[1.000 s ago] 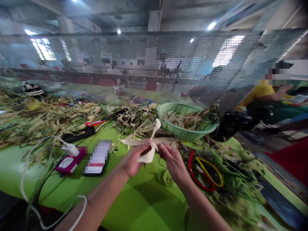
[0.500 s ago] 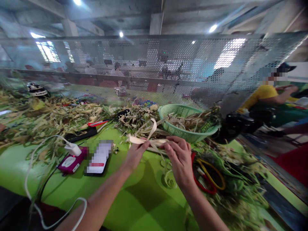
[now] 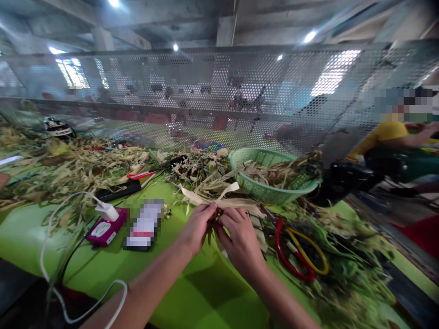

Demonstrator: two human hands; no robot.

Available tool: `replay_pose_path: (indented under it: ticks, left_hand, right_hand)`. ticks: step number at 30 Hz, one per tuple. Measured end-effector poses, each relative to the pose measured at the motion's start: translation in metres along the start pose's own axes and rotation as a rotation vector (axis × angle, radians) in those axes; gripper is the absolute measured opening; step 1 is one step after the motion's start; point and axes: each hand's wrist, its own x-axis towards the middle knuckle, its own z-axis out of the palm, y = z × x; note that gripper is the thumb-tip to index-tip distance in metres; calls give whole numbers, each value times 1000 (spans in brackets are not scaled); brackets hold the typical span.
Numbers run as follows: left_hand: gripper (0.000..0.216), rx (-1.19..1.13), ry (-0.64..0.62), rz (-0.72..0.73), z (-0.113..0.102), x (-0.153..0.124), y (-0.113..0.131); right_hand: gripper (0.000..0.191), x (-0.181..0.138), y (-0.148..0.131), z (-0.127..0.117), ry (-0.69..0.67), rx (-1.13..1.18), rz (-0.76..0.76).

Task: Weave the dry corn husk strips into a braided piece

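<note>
My left hand (image 3: 197, 226) and my right hand (image 3: 238, 235) meet over the green table (image 3: 192, 292), both pinching the middle of a bundle of pale dried leaf strips (image 3: 222, 197). The strips fan out left and right above my fingers. Just beyond them lies a heap of dried husks (image 3: 199, 169). Red and yellow handled scissors (image 3: 298, 251) lie to the right of my right hand.
A green mesh basket (image 3: 270, 192) of husks stands behind my hands. A pink device (image 3: 104, 228) with a white charger cable (image 3: 51, 274) and a phone (image 3: 144, 226) lie at left. A perforated metal screen (image 3: 219, 91) runs across the back. Another person in a yellow top (image 3: 384, 132) works at right.
My hands have come closer together and lower, pinching the strips at one spot. The upright curled strip has flattened out into a sideways fan.
</note>
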Motion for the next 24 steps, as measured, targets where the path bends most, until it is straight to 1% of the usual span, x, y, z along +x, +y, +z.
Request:
replay_pose_path:
  ticks: [2,4,6,8,9,11,12,13,15,18,21,24]
  left_hand:
    - [26,-8,-4,-13,1,0,2]
    - [28,128,11,37,-2,0,7]
    - [30,412,27,140,-7,1,11]
    - [33,737,5,232,-12,2,14]
    - [34,870,-20,263,-13,3,14]
    - [33,1059,-77,319,-15,3,12]
    - [32,1127,-95,351,-15,3,10]
    - [30,1177,-105,379,-15,3,9]
    - [28,1227,-107,408,-14,2,6]
    - [27,1182,-100,422,-14,2,6]
    - [18,1125,-98,457,-15,2,8]
    - [15,1118,-89,459,-16,2,9]
  right_hand:
    - [18,0,2,1,-10,5,-17]
    - [18,0,4,-1,-13,48,-24]
    - [16,-1,5,-4,-8,143,10]
    - [12,-3,5,-8,40,276,99]
    - [13,-4,4,-10,78,352,158]
    - [28,-5,2,-15,138,522,255]
    - [34,-5,2,-17,149,617,282]
    - [35,-5,1,-20,138,716,291]
    - [36,-4,1,-23,81,891,274]
    - [40,-3,2,-25,14,1026,269]
    - [40,-3,3,-25,-6,1076,291]
    - [39,-4,4,-26,-15,1027,282]
